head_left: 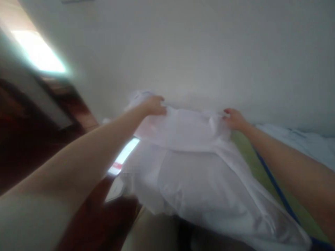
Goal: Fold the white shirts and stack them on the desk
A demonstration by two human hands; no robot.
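Observation:
A thin white garment or cloth [193, 164] lies spread in front of me, partly over a green surface [251, 157]. My left hand [154, 105] grips its far upper-left edge, fingers closed on the fabric. My right hand [235, 119] pinches the far upper-right edge, fingers closed on the cloth. Both arms reach forward, and the fabric between the hands is stretched in a fold. The picture is blurred.
A plain pale wall [199, 48] rises right behind the cloth. Dark red-brown wood [99, 223] shows at lower left, with a bright window patch [39, 52] above. A blue strip [274, 188] edges the green surface. Light blue fabric [300, 143] lies at right.

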